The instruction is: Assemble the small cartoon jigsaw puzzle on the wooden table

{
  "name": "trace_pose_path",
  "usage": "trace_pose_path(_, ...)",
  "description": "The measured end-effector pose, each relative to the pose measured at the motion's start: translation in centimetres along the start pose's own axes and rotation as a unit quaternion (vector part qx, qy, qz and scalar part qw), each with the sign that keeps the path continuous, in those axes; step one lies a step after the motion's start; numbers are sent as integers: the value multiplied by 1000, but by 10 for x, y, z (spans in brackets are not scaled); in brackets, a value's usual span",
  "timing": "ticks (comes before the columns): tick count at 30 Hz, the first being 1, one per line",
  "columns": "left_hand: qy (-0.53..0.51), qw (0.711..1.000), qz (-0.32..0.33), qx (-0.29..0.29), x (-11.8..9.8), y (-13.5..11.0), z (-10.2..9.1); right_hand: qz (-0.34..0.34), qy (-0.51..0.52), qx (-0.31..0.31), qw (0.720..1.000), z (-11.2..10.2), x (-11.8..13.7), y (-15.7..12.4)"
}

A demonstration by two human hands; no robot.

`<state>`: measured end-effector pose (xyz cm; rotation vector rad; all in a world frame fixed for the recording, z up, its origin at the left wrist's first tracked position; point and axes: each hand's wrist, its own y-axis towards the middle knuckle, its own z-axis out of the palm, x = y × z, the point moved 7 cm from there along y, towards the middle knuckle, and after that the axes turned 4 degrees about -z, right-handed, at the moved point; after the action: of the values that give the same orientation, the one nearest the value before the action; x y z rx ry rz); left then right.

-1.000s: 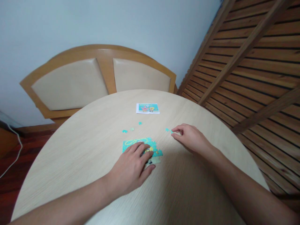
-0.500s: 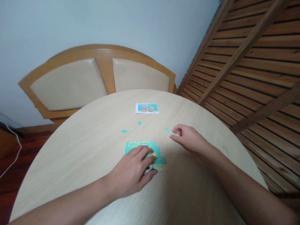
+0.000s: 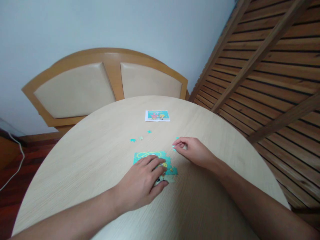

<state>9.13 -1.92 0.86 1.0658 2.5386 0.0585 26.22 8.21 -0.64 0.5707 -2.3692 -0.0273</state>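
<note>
A partly built teal jigsaw puzzle lies in the middle of the round table. My left hand rests flat on it with fingers spread, covering its lower part. Just right of the puzzle's top corner, my right hand pinches a small teal puzzle piece between thumb and fingertips, low over the table. Three loose pieces lie behind the puzzle. Another teal piece peeks out behind my right fingers.
A small reference picture lies farther back on the table. Two padded wooden chair backs stand behind the table against a pale wall. A slatted wooden panel leans at the right. A white cable runs along the floor at left.
My right hand picked up a teal piece and moved left towards the puzzle's top right corner. The left hand slid the puzzle a little to the right.
</note>
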Motion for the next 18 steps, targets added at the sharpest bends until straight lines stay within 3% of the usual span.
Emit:
trace_pose_path(4, 6, 999, -20, -30, 15, 3, -10, -9, -48, -8, 999, -2, -3, 2)
trace_pose_path(8, 87, 979, -153, -103, 70, 2, -37, -20, -73, -16, 997, -3, -2, 2)
trace_pose_path(11, 133, 956, -239, -105, 111, -3, -49, -26, -73, -18, 997, -4, 0, 2)
trace_pose_path(18, 137, 954, -254, -77, 146, -5, -39, -45, -72, -16, 996, -7, 6, 2)
